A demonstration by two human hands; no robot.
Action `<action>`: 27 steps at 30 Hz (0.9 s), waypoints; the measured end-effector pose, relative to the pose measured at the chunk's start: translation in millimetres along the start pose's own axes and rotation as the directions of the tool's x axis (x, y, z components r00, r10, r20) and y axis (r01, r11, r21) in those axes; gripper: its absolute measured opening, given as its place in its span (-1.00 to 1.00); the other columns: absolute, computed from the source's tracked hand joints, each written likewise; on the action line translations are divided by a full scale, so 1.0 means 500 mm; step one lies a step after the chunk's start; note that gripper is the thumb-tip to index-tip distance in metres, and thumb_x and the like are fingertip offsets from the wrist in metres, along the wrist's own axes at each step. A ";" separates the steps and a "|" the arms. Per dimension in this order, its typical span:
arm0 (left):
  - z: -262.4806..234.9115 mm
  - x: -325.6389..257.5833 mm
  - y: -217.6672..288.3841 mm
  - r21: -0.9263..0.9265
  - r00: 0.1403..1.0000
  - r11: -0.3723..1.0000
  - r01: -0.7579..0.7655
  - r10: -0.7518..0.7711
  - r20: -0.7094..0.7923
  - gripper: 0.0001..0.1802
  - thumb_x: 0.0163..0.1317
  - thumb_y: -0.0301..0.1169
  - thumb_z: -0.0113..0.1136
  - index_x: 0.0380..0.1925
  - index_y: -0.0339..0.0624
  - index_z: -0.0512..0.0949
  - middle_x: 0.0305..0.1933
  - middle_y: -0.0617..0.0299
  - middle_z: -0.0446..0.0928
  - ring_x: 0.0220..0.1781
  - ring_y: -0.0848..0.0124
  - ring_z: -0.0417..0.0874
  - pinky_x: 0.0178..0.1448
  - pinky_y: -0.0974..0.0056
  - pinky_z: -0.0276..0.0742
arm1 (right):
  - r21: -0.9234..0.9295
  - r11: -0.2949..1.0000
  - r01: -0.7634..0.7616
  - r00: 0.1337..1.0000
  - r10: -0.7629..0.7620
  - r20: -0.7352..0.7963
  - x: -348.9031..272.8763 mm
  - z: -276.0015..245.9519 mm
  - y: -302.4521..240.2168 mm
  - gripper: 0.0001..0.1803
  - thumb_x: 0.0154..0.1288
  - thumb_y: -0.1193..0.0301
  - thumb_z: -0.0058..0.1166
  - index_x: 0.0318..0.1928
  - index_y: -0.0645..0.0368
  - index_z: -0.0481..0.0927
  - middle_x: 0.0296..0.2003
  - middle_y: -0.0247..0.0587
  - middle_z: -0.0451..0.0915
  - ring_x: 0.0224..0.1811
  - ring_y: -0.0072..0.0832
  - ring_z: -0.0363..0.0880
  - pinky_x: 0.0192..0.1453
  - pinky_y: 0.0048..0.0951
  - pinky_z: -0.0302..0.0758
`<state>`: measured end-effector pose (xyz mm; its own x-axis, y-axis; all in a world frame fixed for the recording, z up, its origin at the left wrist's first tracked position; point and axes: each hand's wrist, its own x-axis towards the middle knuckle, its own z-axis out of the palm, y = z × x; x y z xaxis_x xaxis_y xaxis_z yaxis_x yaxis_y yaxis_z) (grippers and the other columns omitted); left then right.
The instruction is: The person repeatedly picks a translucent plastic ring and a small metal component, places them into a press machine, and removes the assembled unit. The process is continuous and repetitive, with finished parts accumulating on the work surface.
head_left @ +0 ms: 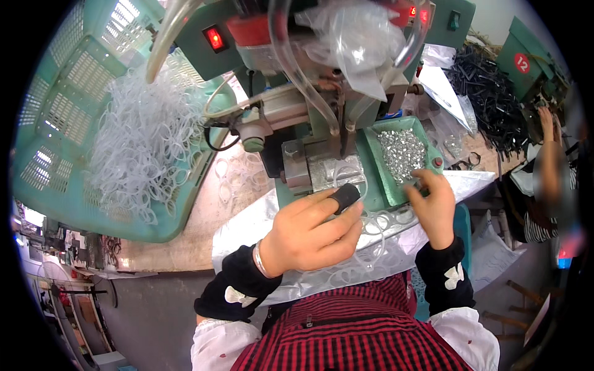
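One loop at the block, metal pieces to my right

My left hand (312, 232) pinched one clear loop (365, 179) beside a black finger cap (346, 196), the loop's far end reaching over the metal block (328, 173) under the machine (281, 114). My right hand (435, 207), fingers curled, was at the near side of the green tray (378, 176); whether it gripped anything I could not tell. I judged the step in hand to be lining the loop up at the block; the next move seemed to call for a metal piece and a steady left hand. I counted one pinched loop, one cap, one block, one tray and one green basket (142, 232); the small metal pieces (402, 151) and the basket's heaped loops (139, 139) were too many to count
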<state>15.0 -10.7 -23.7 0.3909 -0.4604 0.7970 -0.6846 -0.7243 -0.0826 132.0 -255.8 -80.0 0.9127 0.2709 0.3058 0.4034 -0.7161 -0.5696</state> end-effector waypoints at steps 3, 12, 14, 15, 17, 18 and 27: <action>0.000 -0.010 0.029 -0.051 0.990 0.989 0.142 -0.141 0.006 -0.73 -0.07 -0.53 0.40 -0.29 -0.18 0.62 0.03 0.06 0.66 -0.18 0.21 0.65 0.01 0.09 0.73 | -0.072 0.975 0.212 0.956 -0.222 -0.189 0.031 0.074 0.004 -0.81 0.10 0.42 0.35 -0.25 0.17 0.68 -0.38 -0.11 0.62 -0.23 -0.12 0.58 -0.11 -0.14 0.48; -0.115 -0.265 -0.098 0.821 0.222 -0.029 0.571 -0.957 -0.188 -0.65 0.02 -0.18 0.47 -0.38 -0.27 0.67 -0.24 0.03 0.52 -0.09 0.03 0.52 -0.05 0.00 0.47 | -0.046 0.964 0.261 0.923 -0.263 -0.282 0.087 0.077 0.004 -0.91 0.25 0.49 0.18 -0.23 0.16 0.62 -0.29 -0.11 0.63 -0.16 -0.10 0.56 -0.05 -0.18 0.45; -0.075 -0.389 -0.128 0.735 0.197 0.006 0.678 -0.965 -0.174 -0.64 0.01 -0.16 0.45 -0.41 -0.27 0.67 -0.22 0.00 0.53 -0.07 0.00 0.54 -0.04 -0.01 0.47 | -0.003 0.973 0.231 0.941 -0.224 -0.253 0.090 0.091 -0.009 -0.90 0.26 0.50 0.15 -0.20 0.17 0.60 -0.28 -0.11 0.63 -0.14 -0.10 0.56 -0.02 -0.19 0.45; -0.068 -0.420 -0.142 0.691 0.197 0.032 0.722 -0.967 -0.161 -0.63 0.01 -0.15 0.45 -0.42 -0.28 0.67 -0.21 -0.01 0.54 -0.05 -0.02 0.54 -0.04 -0.02 0.47 | 0.037 0.975 0.220 0.942 -0.202 -0.267 0.086 0.096 -0.010 -0.90 0.26 0.54 0.12 -0.21 0.20 0.61 -0.28 -0.10 0.63 -0.15 -0.11 0.57 -0.01 -0.21 0.46; -0.097 -0.406 -0.153 0.587 0.202 -0.004 0.810 -0.937 -0.284 -0.69 0.00 -0.22 0.40 -0.53 -0.25 0.60 -0.28 -0.01 0.54 -0.17 -0.01 0.57 -0.11 -0.02 0.48 | 0.151 0.969 0.195 0.944 -0.143 -0.298 0.076 0.096 -0.002 -0.89 0.27 0.55 0.10 -0.20 0.22 0.63 -0.27 -0.09 0.64 -0.16 -0.12 0.58 -0.01 -0.24 0.47; -0.126 -0.376 -0.149 0.568 0.252 0.021 0.823 -0.909 -0.331 -0.73 0.01 -0.25 0.38 -0.56 -0.24 0.58 -0.34 0.00 0.54 -0.27 0.00 0.58 -0.16 0.01 0.48 | 0.199 0.963 0.181 0.948 -0.117 -0.296 0.062 0.096 0.009 -0.88 0.27 0.55 0.10 -0.20 0.23 0.64 -0.26 -0.08 0.64 -0.16 -0.13 0.58 0.00 -0.26 0.47; -0.474 -0.277 -0.382 0.874 0.411 -0.281 0.397 -0.797 -0.443 -0.67 0.23 -0.07 0.14 -0.20 0.02 0.73 0.06 0.10 0.58 0.13 -0.11 0.49 -0.04 -0.22 0.45 | 0.450 0.879 0.159 0.972 -0.059 -0.229 0.097 0.083 -0.020 -0.86 0.24 0.59 0.12 -0.20 0.31 0.66 -0.34 -0.19 0.68 -0.26 -0.45 0.64 -0.07 -0.46 0.51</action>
<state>-54.1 313.1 23.3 0.4336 0.6150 0.6586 0.8852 -0.4275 -0.1836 174.8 -208.9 -91.4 0.8484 0.1578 0.5052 0.5288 -0.2970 -0.7951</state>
